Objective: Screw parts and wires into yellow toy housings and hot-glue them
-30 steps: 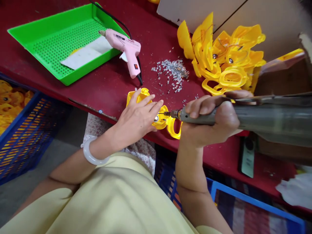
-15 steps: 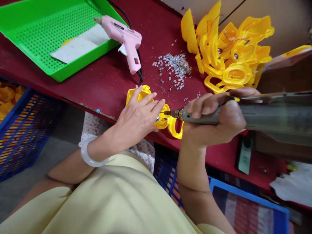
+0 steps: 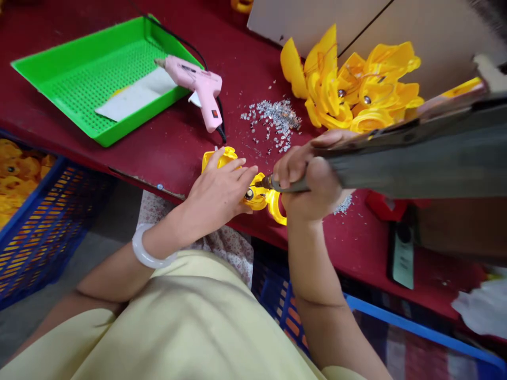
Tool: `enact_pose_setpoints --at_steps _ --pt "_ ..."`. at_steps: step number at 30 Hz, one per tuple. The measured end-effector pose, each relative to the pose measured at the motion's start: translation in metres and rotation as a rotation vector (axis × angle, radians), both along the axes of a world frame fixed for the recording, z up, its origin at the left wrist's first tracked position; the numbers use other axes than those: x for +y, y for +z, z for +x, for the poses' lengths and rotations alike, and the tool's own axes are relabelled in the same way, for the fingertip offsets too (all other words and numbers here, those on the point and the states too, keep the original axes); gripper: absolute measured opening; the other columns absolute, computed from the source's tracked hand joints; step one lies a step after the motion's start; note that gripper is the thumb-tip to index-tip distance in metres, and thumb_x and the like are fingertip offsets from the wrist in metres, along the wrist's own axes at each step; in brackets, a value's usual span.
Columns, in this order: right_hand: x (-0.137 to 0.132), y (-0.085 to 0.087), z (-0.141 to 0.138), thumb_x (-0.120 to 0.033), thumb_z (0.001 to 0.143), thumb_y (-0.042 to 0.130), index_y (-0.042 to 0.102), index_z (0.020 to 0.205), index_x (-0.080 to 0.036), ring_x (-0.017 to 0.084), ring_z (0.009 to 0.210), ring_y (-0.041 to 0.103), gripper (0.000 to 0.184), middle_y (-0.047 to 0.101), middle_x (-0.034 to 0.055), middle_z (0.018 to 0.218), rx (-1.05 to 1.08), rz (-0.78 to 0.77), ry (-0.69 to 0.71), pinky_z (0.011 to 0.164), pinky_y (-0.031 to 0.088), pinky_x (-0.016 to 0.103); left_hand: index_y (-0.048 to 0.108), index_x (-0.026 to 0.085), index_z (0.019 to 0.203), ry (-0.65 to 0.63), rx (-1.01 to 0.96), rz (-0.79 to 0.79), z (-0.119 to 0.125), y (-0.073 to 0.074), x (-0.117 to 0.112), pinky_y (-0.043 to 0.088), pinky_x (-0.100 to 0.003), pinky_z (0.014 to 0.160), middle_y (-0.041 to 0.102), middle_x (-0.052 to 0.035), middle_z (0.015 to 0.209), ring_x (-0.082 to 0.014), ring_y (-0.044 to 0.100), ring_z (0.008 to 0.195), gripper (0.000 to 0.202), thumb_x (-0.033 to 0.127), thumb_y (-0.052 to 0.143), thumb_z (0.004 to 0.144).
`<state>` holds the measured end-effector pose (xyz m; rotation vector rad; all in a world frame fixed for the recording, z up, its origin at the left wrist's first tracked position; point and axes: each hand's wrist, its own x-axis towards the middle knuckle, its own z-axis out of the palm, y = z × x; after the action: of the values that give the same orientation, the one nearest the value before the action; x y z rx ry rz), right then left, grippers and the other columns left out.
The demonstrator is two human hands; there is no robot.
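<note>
My left hand (image 3: 219, 189) lies flat with fingers spread on a yellow plastic part (image 3: 261, 198) at the near edge of the red table (image 3: 166, 142), pressing it down. My right hand (image 3: 312, 182) is wrapped round a grey electric screwdriver (image 3: 415, 158), whose bit touches the yellow part just beside my left fingertips. A white bangle sits on my left wrist.
A pile of small silver screws (image 3: 273, 119) lies behind the part. A pink glue gun (image 3: 200, 89) rests beside a green tray (image 3: 91, 79). A heap of yellow parts (image 3: 352, 89) sits at the back right. Blue crates (image 3: 39, 221) stand below the table.
My right hand has tilted the screwdriver's body upward and shifted slightly left, with the bit still on the yellow part. My left hand stays pressed on the part.
</note>
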<state>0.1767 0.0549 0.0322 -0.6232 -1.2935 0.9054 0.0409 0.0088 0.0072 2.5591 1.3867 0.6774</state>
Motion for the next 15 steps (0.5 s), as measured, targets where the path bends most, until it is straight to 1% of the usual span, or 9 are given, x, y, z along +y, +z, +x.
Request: enact_pose_setpoints --at_steps 2,4,6,8,10,11,13,15 --pt "-0.011 0.006 0.003 -0.035 0.071 0.072 0.056 0.082 -0.029 0.009 0.032 0.035 0.021 0.042 -0.0116 0.047 0.045 0.005 -0.061 0.035 0.030 0.025 0.053 0.008 0.123 -0.002 -0.004 0.005 0.004 -0.001 -0.001 0.032 -0.058 0.112 0.066 -0.0168 0.122 -0.0313 0.057 0.124 0.053 0.031 0.074 0.081" --pt "-0.025 0.016 0.012 -0.028 0.072 0.068 0.060 0.086 -0.027 0.009 0.036 0.040 0.016 0.046 -0.0102 0.050 0.095 0.044 -0.137 0.039 0.033 0.025 0.052 0.009 0.125 -0.012 0.013 0.015 0.009 -0.003 -0.002 0.031 -0.057 0.114 0.065 -0.0162 0.125 -0.0313 0.054 0.127 0.056 0.031 0.076 0.079" --pt "-0.041 0.028 0.026 -0.023 0.070 0.063 0.063 0.088 -0.024 0.009 0.040 0.041 0.018 0.049 -0.0086 0.054 0.149 0.112 -0.208 0.041 0.034 0.026 0.052 0.009 0.126 -0.034 0.032 0.044 0.014 -0.003 -0.002 0.030 -0.056 0.115 0.063 -0.0158 0.128 -0.0320 0.052 0.130 0.061 0.034 0.077 0.077" --pt "-0.058 0.039 0.043 -0.019 0.064 0.059 0.065 0.089 -0.023 0.010 0.043 0.041 0.026 0.051 -0.0076 0.057 0.155 0.118 -0.262 0.043 0.036 0.028 0.054 0.009 0.123 -0.077 0.037 0.082 0.016 0.002 0.004 0.033 -0.053 0.113 0.061 -0.0164 0.130 -0.0321 0.052 0.129 0.059 0.039 0.076 0.077" --pt "-0.073 0.044 0.058 -0.017 0.061 0.056 0.067 0.089 -0.024 0.011 0.042 0.038 0.030 0.049 -0.0076 0.057 0.135 0.069 -0.298 0.041 0.036 0.030 0.059 0.011 0.117 -0.092 0.053 0.104 0.015 0.011 0.020 0.040 -0.049 0.106 0.063 -0.0149 0.127 -0.0302 0.057 0.123 0.047 0.039 0.072 0.082" --pt "-0.079 0.044 0.064 -0.017 0.062 0.055 0.067 0.089 -0.025 0.011 0.040 0.036 0.031 0.048 -0.0077 0.056 0.126 0.050 -0.299 0.039 0.035 0.030 0.061 0.013 0.113 -0.073 0.076 0.103 0.014 0.017 0.032 0.043 -0.046 0.101 0.065 -0.0132 0.123 -0.0287 0.060 0.118 0.037 0.036 0.069 0.085" --pt "-0.088 0.039 0.075 -0.020 0.065 0.055 0.068 0.091 -0.026 0.012 0.037 0.033 0.030 0.047 -0.0075 0.054 0.100 0.051 -0.280 0.034 0.032 0.031 0.065 0.015 0.105 0.020 0.190 0.078 0.013 0.025 0.062 0.045 -0.043 0.090 0.070 -0.0098 0.108 -0.0277 0.064 0.105 0.022 0.027 0.065 0.087" --pt "-0.093 0.030 0.085 -0.025 0.066 0.056 0.069 0.095 -0.027 0.014 0.035 0.036 0.031 0.050 -0.0068 0.054 0.062 0.074 -0.261 0.032 0.032 0.031 0.068 0.015 0.094 0.083 0.328 0.046 0.014 0.027 0.095 0.043 -0.040 0.085 0.071 -0.0082 0.094 -0.0265 0.064 0.095 0.012 0.016 0.064 0.083"
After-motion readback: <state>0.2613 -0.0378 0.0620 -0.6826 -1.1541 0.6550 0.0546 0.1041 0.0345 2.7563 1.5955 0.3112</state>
